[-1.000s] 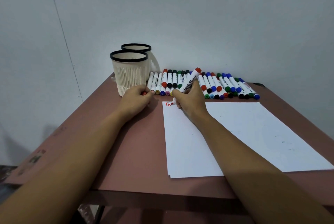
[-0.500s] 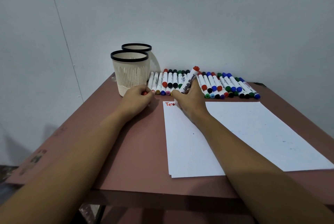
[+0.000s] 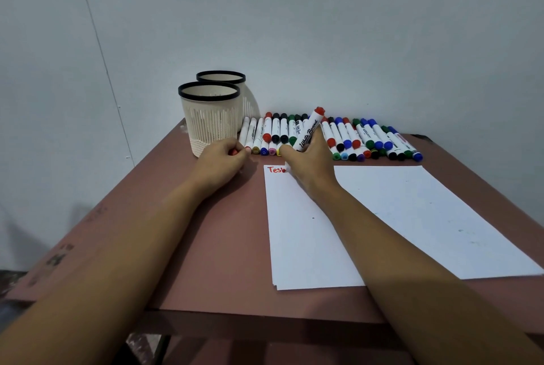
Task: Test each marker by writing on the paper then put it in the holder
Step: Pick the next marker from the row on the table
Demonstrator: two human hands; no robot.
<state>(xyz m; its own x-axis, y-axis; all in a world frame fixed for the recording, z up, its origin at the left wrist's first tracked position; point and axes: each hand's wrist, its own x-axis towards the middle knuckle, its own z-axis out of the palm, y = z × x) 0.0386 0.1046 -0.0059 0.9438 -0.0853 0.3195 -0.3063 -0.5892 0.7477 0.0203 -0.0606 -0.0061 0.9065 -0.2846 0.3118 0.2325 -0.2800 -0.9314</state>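
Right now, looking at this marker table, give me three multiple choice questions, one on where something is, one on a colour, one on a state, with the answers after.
1. Where do the two holders stand?
A. at the table's far left, left of the marker row
B. on the paper
C. at the near right corner

2. What colour is the writing on the paper?
A. blue
B. red
C. green

3. What is the right hand doing?
A. resting flat and empty
B. gripping a holder
C. holding a White Board marker with its tip at the paper

Answers: 1 A, both stand left of the marker row. 2 B, the letters are red. 3 C, the marker slants from the fingers down to the sheet's top left corner.
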